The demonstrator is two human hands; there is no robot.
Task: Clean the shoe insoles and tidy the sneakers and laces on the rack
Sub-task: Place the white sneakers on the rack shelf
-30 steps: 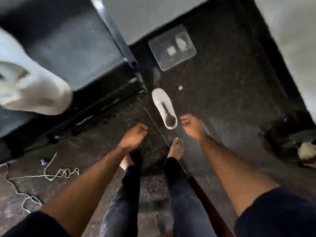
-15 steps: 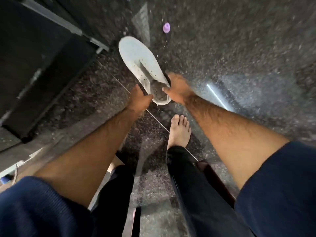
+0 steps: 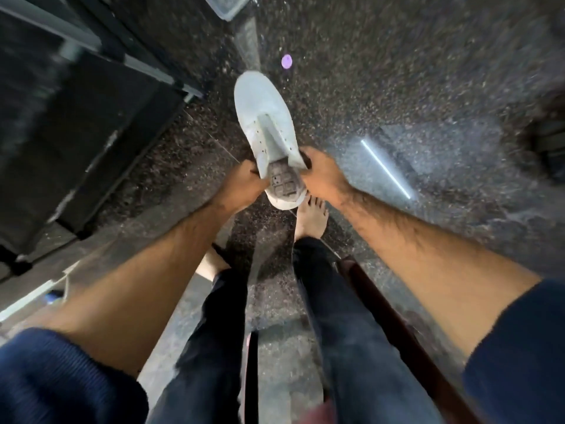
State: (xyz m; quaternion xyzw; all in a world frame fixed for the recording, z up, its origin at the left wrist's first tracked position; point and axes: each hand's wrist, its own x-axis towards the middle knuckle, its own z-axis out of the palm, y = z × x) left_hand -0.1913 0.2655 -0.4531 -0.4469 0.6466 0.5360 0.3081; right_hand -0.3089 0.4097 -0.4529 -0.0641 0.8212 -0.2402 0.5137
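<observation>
- Black rack, upper left of frame, on the speckled floor.
- Left hand grips the heel collar of the white sneaker, fingers curled round its left edge.
- Sneaker at centre frame, unlaced, toe pointing up-frame.
- Right hand grips the opposite collar edge.
- Purple cap just beyond the toe.

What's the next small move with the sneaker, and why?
Probably lift the white sneaker off the floor. Both hands already grip its heel end, the left hand on one side of the collar and the right hand on the other. The grey insole shows in the opening and looks dirty, so raising the shoe would let one hand pull it out.
</observation>
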